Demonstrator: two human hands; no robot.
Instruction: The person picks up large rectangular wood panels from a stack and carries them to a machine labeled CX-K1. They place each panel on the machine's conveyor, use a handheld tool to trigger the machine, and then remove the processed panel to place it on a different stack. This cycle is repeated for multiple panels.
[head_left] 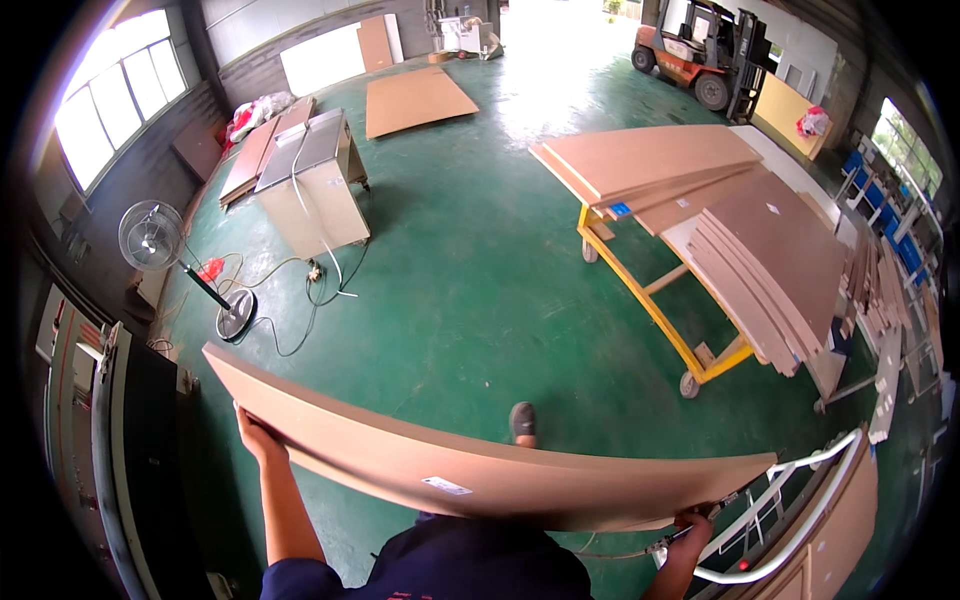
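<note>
A long brown board (480, 465) spans the space in front of my body, tilted on edge, with a small white label on its face. My left hand (262, 440) grips its left end along the lower edge. By the board's lower right edge, my right hand (688, 537) is closed around what looks like an air blow gun (668, 541), its thin hose trailing left. My right fingers sit against the board; how firmly they hold it is hidden. One shoe (522, 420) shows beyond the board's upper edge.
A yellow wheeled cart (650, 305) stacked with brown boards stands to the right. White tubular rails (840, 480) are close by my right hand. On the left are a floor fan (235, 315), cables, a cabinet (315, 200) and a dark machine (150, 460). A forklift (700, 60) stands far right.
</note>
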